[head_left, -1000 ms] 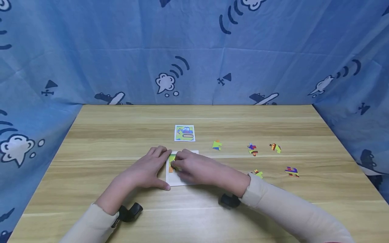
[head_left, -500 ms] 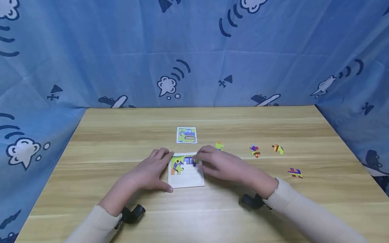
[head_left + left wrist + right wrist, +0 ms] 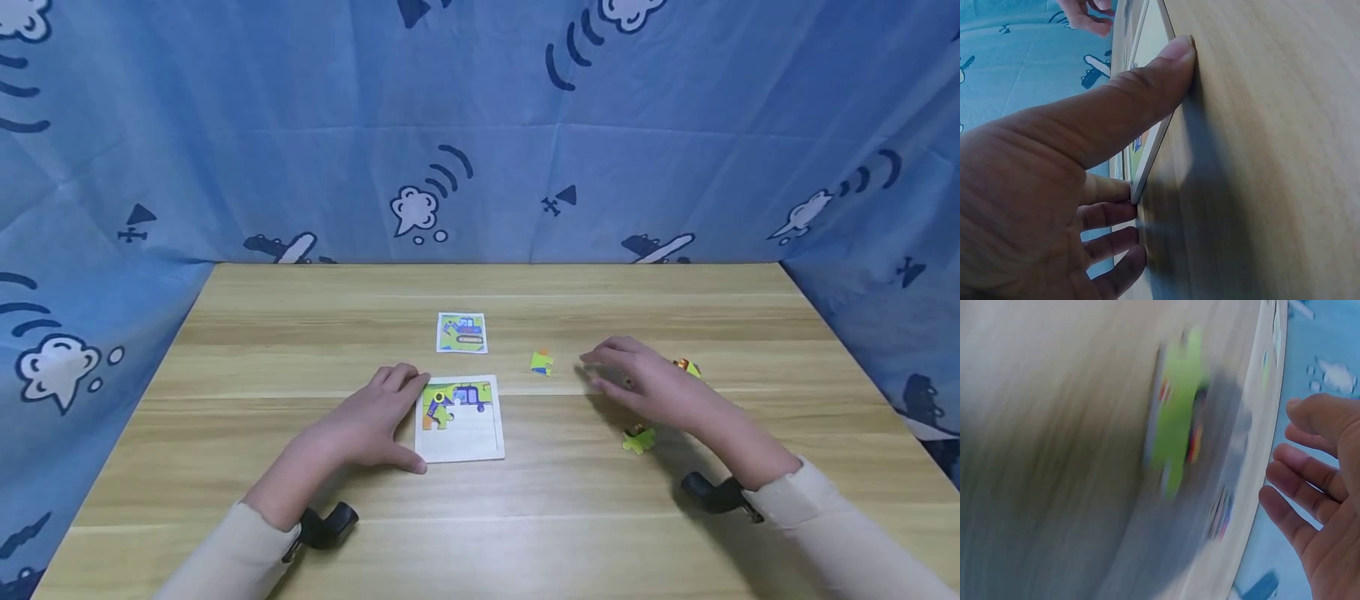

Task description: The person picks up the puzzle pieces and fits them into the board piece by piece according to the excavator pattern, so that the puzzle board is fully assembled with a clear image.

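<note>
A white puzzle tray lies on the table with joined pieces along its top and left side. My left hand rests at the tray's left edge, thumb at the lower corner and fingers at the upper one; the left wrist view shows the thumb against the rim. My right hand, holding nothing, is over the loose pieces at the right, partly hiding some. A green piece lies below it, blurred in the right wrist view. Another green piece lies between tray and right hand.
A small picture card showing an excavator lies behind the tray. A red and green piece is partly visible beyond my right hand. Blue patterned cloth hangs along the back and sides of the table.
My right hand has moved from the tray to the right, leaving a piece at the tray's upper right. My left hand has stayed at the tray's left edge.
</note>
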Available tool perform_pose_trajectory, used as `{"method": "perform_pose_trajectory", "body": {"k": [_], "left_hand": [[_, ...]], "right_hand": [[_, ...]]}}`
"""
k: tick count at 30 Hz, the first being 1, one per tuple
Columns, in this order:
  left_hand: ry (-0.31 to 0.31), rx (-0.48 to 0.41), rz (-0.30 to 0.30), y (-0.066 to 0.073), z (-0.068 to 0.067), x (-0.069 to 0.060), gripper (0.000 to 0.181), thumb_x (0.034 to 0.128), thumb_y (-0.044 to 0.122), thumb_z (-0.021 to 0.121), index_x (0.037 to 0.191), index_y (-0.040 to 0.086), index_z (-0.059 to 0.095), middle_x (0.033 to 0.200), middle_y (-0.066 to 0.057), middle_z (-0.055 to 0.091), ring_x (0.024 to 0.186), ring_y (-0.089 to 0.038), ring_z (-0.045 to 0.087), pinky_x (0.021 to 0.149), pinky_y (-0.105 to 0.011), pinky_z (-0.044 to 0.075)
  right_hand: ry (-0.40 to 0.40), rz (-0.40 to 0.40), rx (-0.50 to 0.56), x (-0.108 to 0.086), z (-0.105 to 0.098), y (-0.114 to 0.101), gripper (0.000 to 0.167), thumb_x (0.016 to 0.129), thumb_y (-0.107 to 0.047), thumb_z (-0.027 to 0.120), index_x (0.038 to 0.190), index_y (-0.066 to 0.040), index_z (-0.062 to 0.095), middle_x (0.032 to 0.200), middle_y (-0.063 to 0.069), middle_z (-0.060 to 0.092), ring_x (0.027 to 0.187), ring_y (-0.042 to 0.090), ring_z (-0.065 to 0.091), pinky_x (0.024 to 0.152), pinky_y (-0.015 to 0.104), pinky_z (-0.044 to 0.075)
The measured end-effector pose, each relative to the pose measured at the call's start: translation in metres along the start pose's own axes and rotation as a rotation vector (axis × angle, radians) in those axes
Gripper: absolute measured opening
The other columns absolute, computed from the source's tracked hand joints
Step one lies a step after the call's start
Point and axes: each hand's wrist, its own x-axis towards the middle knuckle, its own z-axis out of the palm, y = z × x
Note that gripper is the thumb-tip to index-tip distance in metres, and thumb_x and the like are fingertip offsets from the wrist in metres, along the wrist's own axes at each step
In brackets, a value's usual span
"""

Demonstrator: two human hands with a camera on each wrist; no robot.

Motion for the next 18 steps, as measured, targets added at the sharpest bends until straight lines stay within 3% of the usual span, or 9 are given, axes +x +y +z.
{"method": "perform_pose_trajectory", "body": {"k": [3, 8, 15, 18], "left_hand": [[-0.002, -0.001, -0.003, 0.0, 0.0, 0.001, 0.117, 0.0729, 0.048, 0.095, 0.163, 0.006, 0.033, 0.164, -0.013, 0.037, 0.151, -0.034, 0.034, 0.124, -0.052, 0.041], [-0.004, 0.004, -0.013, 0.001, 0.0, 0.003, 0.117, 0.0728, 0.048, 0.095, 0.164, 0.006, 0.033, 0.164, -0.012, 0.036, 0.151, -0.033, 0.035, 0.123, -0.051, 0.041], [-0.005, 0.01, -0.02, 0.002, -0.001, 0.002, 0.117, 0.0728, 0.047, 0.095, 0.163, 0.006, 0.034, 0.164, -0.013, 0.037, 0.15, -0.033, 0.035, 0.124, -0.052, 0.041], [-0.001, 0.005, -0.02, 0.002, -0.001, 0.0, 0.116, 0.073, 0.046, 0.095, 0.163, 0.006, 0.034, 0.163, -0.013, 0.037, 0.15, -0.033, 0.035, 0.124, -0.051, 0.041]], "right_hand": [[0.004, 0.021, 0.005, -0.009, -0.004, 0.018, 0.037, 0.098, -0.014, 0.073, 0.133, -0.004, 0.069, 0.127, 0.015, 0.068, 0.104, 0.023, 0.066, 0.083, 0.041, 0.06], [0.014, 0.015, 0.013, -0.02, -0.007, 0.037, 0.036, 0.097, -0.012, 0.074, 0.131, -0.004, 0.069, 0.122, 0.014, 0.069, 0.107, 0.026, 0.066, 0.089, 0.049, 0.059], [0.015, 0.014, -0.011, -0.027, -0.006, 0.049, 0.04, 0.092, -0.003, 0.075, 0.132, -0.001, 0.069, 0.124, 0.019, 0.069, 0.114, 0.037, 0.066, 0.093, 0.057, 0.058], [0.016, -0.006, -0.014, -0.027, -0.006, 0.05, 0.04, 0.091, -0.001, 0.075, 0.131, 0.0, 0.07, 0.122, 0.019, 0.07, 0.111, 0.037, 0.067, 0.09, 0.055, 0.059]]}}
